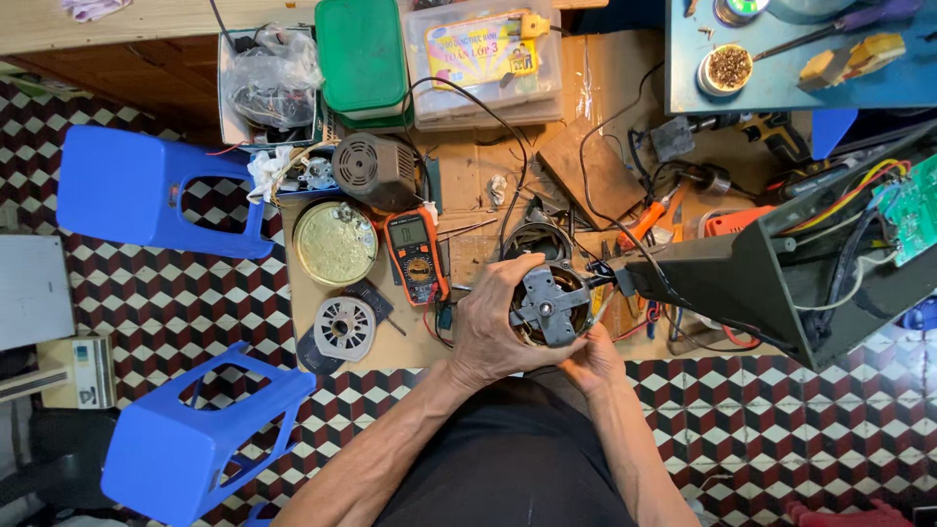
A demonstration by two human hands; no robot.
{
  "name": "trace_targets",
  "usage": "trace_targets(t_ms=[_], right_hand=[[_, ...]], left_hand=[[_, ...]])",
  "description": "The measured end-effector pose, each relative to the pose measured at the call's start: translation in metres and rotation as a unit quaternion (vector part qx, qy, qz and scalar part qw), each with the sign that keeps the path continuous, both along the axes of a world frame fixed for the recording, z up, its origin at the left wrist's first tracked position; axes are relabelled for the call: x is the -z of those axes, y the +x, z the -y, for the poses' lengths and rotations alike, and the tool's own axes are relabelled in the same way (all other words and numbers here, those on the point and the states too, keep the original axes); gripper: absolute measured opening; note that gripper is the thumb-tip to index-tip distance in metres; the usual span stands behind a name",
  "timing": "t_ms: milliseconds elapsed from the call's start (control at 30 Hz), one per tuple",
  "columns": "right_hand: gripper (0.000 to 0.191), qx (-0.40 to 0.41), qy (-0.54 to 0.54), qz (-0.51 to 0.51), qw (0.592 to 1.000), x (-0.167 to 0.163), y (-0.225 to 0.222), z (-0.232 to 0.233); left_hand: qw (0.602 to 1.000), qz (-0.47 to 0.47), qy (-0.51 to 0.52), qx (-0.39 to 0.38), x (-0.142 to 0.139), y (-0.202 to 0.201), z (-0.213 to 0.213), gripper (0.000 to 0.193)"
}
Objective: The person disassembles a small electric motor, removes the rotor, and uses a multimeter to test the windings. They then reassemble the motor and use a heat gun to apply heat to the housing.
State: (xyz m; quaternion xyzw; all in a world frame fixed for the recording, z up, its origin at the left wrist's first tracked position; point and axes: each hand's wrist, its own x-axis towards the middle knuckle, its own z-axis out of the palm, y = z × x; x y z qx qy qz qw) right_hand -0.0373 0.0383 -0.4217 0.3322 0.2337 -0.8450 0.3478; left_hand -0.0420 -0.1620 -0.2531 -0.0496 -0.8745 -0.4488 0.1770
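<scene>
Currently: two blue stools [146,185] on tiled floor at far left, well apart from work. Round brass tin [335,242] and orange multimeter [417,256] lie on cardboard mat [468,176], untouched. My left hand [493,327] wraps small electric motor [549,304] from left, fingers clenched round housing, wrist bent inward. My right hand [590,356] cups motor from below (fingertips hidden, grip appears closed on it). Motor held above mat edge, bracket face up. Step judged: inspection of motor end. Next move calls for steady hold, one hand freed for tool. Open dark chassis [781,273] stands just right.
</scene>
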Motion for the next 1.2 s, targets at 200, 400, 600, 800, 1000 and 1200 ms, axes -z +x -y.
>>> trace_targets(t_ms=[200,400,600,800,1000,1200], right_hand=[[0.039,-0.011,0.057,0.034,0.998,0.007,0.005,0.0],[0.035,0.017,-0.058,0.019,0.998,0.007,-0.004,0.002],[0.032,0.049,-0.032,0.044,0.997,0.002,-0.003,0.008],[0.032,0.053,0.027,0.062,0.996,0.007,-0.001,0.008],[0.038,0.058,0.044,0.036,0.997,0.012,0.011,0.004],[0.052,0.059,-0.019,-0.025,0.998,0.025,0.025,-0.002]], left_hand=[[1.0,-0.013,-0.01,0.015,-0.002,0.005,0.008,0.096],[0.998,-0.023,-0.014,0.049,-0.002,0.006,0.011,0.094],[0.997,-0.026,-0.01,0.067,-0.002,0.011,0.006,0.096],[0.997,-0.028,-0.011,0.078,0.004,0.01,0.006,0.098],[0.994,-0.022,0.003,0.106,0.008,0.01,0.005,0.101],[0.996,-0.014,-0.005,0.09,0.003,0.015,0.007,0.099]])
